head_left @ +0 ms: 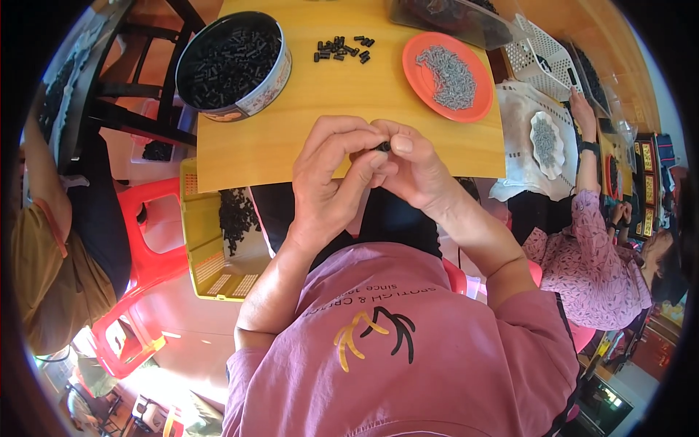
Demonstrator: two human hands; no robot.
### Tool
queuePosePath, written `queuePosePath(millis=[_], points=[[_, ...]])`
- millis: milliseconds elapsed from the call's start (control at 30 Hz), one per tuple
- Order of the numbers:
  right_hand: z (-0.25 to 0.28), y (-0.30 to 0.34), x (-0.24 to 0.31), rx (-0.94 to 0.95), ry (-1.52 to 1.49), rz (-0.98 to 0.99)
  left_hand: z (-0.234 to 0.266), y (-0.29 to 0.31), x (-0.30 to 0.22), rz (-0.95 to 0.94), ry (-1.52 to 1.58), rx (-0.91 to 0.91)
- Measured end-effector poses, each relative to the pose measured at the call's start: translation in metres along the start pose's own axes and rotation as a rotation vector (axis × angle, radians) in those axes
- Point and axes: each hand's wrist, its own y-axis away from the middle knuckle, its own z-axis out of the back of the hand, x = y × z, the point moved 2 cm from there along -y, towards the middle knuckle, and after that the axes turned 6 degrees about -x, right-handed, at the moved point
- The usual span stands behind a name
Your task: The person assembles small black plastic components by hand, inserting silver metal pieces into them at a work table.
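Over the table's near edge, both my hands meet with fingertips together. A small black cylindrical plastic piece (384, 146) is pinched between them. My left hand (324, 171) is closed, thumb and fingertips at the piece's left side. My right hand (419, 164) is also closed, its thumb and forefinger on the right side of the same piece. Fingers hide much of the piece, and I cannot tell whether a metal part is in it. Beyond my hands lies a loose pile of short black cylindrical pieces (339, 48). A red plate (416, 89) to the right holds many small silver metal parts (448, 76).
A round tin (273, 93) full of black pieces stands left on the yellow wooden table (328, 95). A clear bin (415, 16) sits at the far right. Below left is a yellow crate (196, 251) with black pieces. People sit on both sides; one reaches toward a white basket (535, 54).
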Motion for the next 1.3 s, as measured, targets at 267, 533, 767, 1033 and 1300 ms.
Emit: queuePosePath(millis=[267,533,767,1033,1300], points=[[-0.007,-0.018,-0.016,0.006,0.218,-0.173,0.040,0.018,0.006,0.055,-0.162,-0.092],[0.031,-0.058,0.045,-0.267,1.580,0.471,0.172,0.129,0.065,0.584,-0.315,-0.589],[0.064,-0.096,0.089,-0.287,2.164,0.738,0.215,0.202,0.075,0.611,-0.755,-0.600],[0.073,-0.111,0.086,-0.225,2.365,0.687,0.141,0.136,0.049,0.414,-0.492,-0.485],[0.038,-0.076,0.060,-0.241,1.600,0.370,0.062,0.039,0.048,0.261,-0.244,-0.214]])
